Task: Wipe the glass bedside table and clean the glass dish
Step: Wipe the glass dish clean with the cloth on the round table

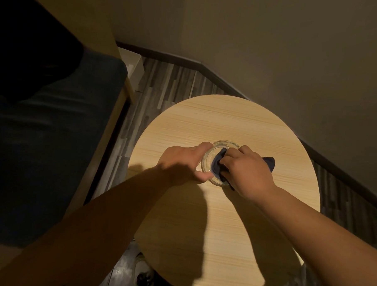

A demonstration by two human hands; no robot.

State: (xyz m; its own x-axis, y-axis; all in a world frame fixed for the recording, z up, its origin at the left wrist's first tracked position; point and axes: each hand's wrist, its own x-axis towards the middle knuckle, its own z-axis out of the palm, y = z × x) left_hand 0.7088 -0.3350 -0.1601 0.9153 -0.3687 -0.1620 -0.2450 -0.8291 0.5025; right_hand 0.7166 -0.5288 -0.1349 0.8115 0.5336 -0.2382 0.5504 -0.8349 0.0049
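Note:
A small clear glass dish (pixel 208 163) stands near the middle of the round, light wood-grain bedside table (pixel 205 122). My left hand (pixel 182 162) grips the dish's left rim between thumb and fingers. My right hand (pixel 247 169) presses a dark blue cloth (pixel 217 163) into the dish from the right. One corner of the cloth sticks out past my right knuckles onto the tabletop. My right hand hides the right side of the dish.
A bed with dark bedding (pixel 53 147) and a pale wooden frame (pixel 105 143) runs along the left. Grey plank flooring (pixel 164 85) separates bed and table. Beige walls with a dark skirting board (pixel 218 77) stand close behind and to the right.

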